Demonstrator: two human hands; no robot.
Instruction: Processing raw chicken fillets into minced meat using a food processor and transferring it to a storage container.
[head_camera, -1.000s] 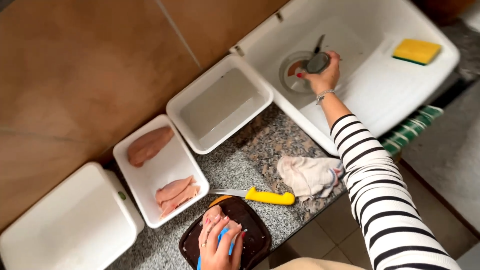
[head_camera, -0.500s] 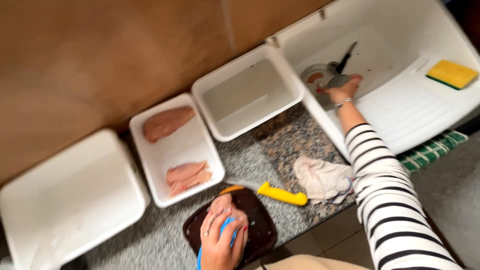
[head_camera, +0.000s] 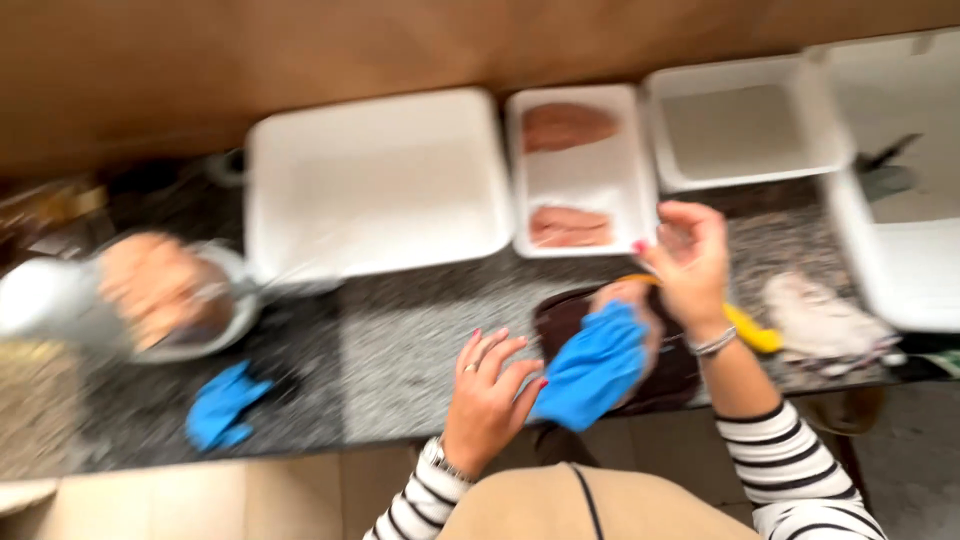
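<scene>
The view is motion-blurred. My left hand (head_camera: 490, 400) hovers over the granite counter with fingers spread, its thumb beside a blue glove (head_camera: 595, 365) that lies across a dark cutting board (head_camera: 675, 375). A piece of raw chicken (head_camera: 625, 295) shows at the board's far edge. My right hand (head_camera: 690, 260), in a striped sleeve with a bracelet, is above the board with fingers loosely curled and nothing visible in it. A yellow-handled knife (head_camera: 752, 330) lies just right of that wrist.
Along the wall stand a large white container (head_camera: 375, 185), a white tray (head_camera: 580, 170) with chicken fillets, an empty white tub (head_camera: 745, 125) and the white sink (head_camera: 900, 250). A rag (head_camera: 825, 320) lies at right. At left are a bowl of chicken (head_camera: 165, 290) and another blue glove (head_camera: 225, 400).
The view has swung left. My right hand left the sink and came back over the cutting board. My left hand lifted off the blue glove and opened.
</scene>
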